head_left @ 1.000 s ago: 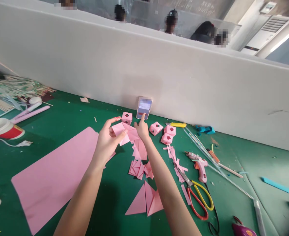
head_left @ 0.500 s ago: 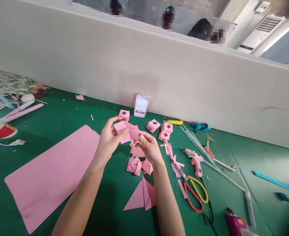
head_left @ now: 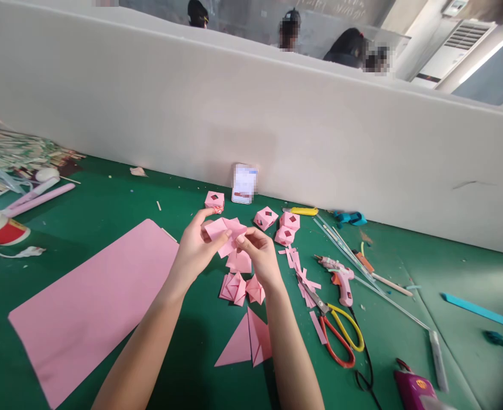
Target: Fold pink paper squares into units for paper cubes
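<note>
Head view: L hand point(head_left: 197, 242) & R hand point(head_left: 260, 250) are both pinching the folded pink paper point(head_left: 225, 233), each grip clamped on it w/ thumb & fingers, holding it above the green counter point(head_left: 191, 347). Phone point(head_left: 245, 183) is leaning on the white partition point(head_left: 148, 102) behind. Pink sheet point(head_left: 93, 307) is lying to the L; scissors point(head_left: 334, 324), paper strips point(head_left: 305, 285) & glue gun point(head_left: 340, 279) are lying to the R. Folded pcs point(head_left: 234, 288) are sitting below the hands.

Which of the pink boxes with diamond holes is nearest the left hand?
The leftmost pink box, beside a fingertip of the left hand. It's left of the phone; the other three boxes sit right of it.
</note>
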A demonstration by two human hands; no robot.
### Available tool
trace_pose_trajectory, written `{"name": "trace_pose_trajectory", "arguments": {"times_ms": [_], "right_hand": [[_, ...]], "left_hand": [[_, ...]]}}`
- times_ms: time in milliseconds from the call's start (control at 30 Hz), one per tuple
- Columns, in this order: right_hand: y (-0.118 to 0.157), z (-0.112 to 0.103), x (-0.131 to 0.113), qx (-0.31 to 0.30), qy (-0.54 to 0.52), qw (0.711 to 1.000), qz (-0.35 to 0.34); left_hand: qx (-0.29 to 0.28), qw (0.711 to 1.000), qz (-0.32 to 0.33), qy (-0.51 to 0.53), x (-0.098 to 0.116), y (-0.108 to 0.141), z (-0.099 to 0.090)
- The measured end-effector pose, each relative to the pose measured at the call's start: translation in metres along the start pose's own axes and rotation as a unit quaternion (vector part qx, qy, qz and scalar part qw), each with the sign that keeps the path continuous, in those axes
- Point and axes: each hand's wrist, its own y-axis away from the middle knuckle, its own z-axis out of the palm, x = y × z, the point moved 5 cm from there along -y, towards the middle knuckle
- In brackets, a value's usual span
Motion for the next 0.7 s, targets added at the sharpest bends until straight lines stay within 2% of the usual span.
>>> {"name": "trace_pose_trajectory", "arguments": {"times_ms": [167, 367, 533, 700], "right_hand": [[0.0012, -0.0014, -0.0028, 0.020, -0.002, 1.000, -0.003], [0.0011, -0.0006, -0.0034, 0.014, 0.000, 1.000, 0.017], [0.0007, -0.0030, 0.0039, 0.007, -0.052, 0.997, 0.049], [0.0026, -0.0040, -0.0002, -0.016, -0.062, 0.996, 0.055]], "left_hand": [[-0.024, 0.999, 0.006, -0.043, 0.0046, 0.0038, 0.0033], [-0.045, 0.997, 0.009, -0.062, 0.0068, 0.0061, 0.0031], [-0.037, 0.998, -0.019, -0.056, 0.0009, 0.0042, 0.0022], [-0.021, 0.999, -0.009, -0.048, 0.0003, 0.0015, 0.0010]]}}
